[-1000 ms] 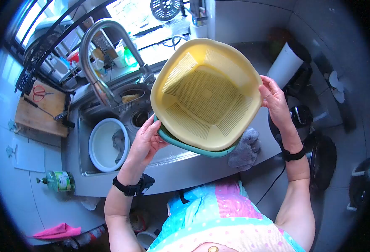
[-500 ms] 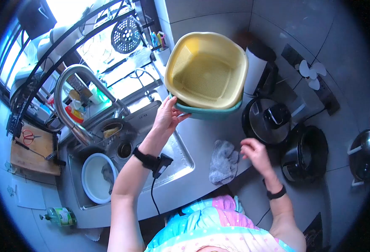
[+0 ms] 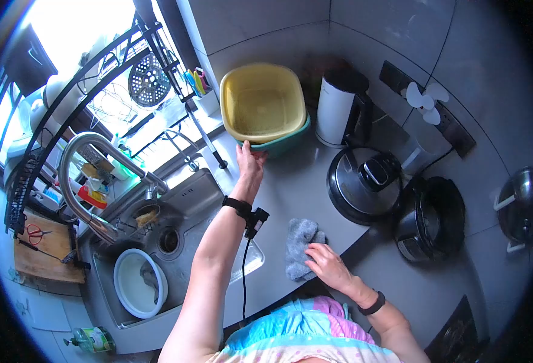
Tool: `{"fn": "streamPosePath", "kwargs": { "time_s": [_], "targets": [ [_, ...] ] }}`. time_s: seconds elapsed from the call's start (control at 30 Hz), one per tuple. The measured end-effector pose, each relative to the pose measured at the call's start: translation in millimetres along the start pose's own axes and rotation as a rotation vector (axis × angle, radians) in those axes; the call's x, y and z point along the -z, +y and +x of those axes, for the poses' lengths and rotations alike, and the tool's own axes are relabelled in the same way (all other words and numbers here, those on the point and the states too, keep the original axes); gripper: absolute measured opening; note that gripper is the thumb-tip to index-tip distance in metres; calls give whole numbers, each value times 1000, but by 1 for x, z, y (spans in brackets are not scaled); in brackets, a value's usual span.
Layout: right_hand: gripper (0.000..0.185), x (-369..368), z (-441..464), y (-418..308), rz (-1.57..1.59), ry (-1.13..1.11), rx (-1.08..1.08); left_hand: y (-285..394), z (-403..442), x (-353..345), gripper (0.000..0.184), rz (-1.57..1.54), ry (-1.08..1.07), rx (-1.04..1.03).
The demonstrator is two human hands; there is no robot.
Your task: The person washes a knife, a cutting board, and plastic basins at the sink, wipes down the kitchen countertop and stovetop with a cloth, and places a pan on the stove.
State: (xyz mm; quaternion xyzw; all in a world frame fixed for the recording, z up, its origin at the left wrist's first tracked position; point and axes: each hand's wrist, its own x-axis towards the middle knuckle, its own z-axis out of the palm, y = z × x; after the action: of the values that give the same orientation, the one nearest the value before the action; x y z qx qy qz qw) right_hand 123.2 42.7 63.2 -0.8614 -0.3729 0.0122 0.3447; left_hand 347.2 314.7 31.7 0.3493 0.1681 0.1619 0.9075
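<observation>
1. While the left hand point(image 3: 250, 163) met the near rim of the green basin point(image 3: 284, 144), the yellow basket point(image 3: 263, 103) sat nested inside it, upper middle of the frame; the step in hand appeared to be steadying this pair on the worktop point(image 3: 284, 193).
2. Left grip: fingers touched the rim; how tightly they closed could not be told.
3. Right grip: the right hand point(image 3: 333, 266) was part-open, fingertips loosely on the grey cloth point(image 3: 298, 245), lower middle.
4. Judged requirement: lifting the cloth called for closing those fingers.
</observation>
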Motion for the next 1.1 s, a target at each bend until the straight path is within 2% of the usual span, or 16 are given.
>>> {"fn": "streamPosePath", "kwargs": {
  "time_s": [0.07, 0.17, 0.23, 0.3, 0.43, 0.5, 0.57, 0.7, 0.73, 0.8, 0.83, 0.87, 0.9, 1.03, 1.1],
  "targets": [
    [26, 4, 3, -4, -34, 6, 1, -7, 20, 16, 45, 15, -99, -19],
    [34, 3, 8, -8, -98, -6, 39, 0, 20, 18, 54, 13, -106, 135],
    [41, 2, 15, -13, -144, -31, 16, 22, -11, 2, 79, 78, 39, 220],
    [50, -6, 22, -10, -182, -119, -14, 38, -45, 7, 80, 174, -76, 220],
    [40, -30, 30, 17, -270, -129, 12, 94, -146, 19, 61, 416, -254, 244],
    [32, -32, 38, 25, -247, -190, 3, 122, -190, 44, 49, 502, -267, 196],
    [25, -28, 53, 45, -199, -285, 16, 146, -234, 79, 44, 550, -254, 170],
    [20, 2, 120, 37, -259, 28, 173, 182, -317, 133, 39, 697, -97, 129],
    [20, -10, 143, 60, -433, -5, 246, 191, -344, 147, 37, 684, -24, 103],
    [26, -19, 157, 61, -580, -219, 125, 194, -384, 161, 34, 696, 82, 51],
    [26, -52, 150, 90, -626, 15, 42, 189, -397, 164, 33, 704, 121, 22],
    [22, -70, 160, 97, -573, 1, 33, 188, -406, 173, 32, 705, 157, -4],
    [18, -84, 170, 77, -393, -53, 116, 191, -414, 181, 32, 682, 188, 2],
    [13, -123, 209, 6, 22, -428, 413, 184, -438, 188, 29, 577, 307, 21],
    [14, -124, 247, -9, -74, -238, 346, 189, -448, 186, 29, 623, 341, 17]
  ]
}}
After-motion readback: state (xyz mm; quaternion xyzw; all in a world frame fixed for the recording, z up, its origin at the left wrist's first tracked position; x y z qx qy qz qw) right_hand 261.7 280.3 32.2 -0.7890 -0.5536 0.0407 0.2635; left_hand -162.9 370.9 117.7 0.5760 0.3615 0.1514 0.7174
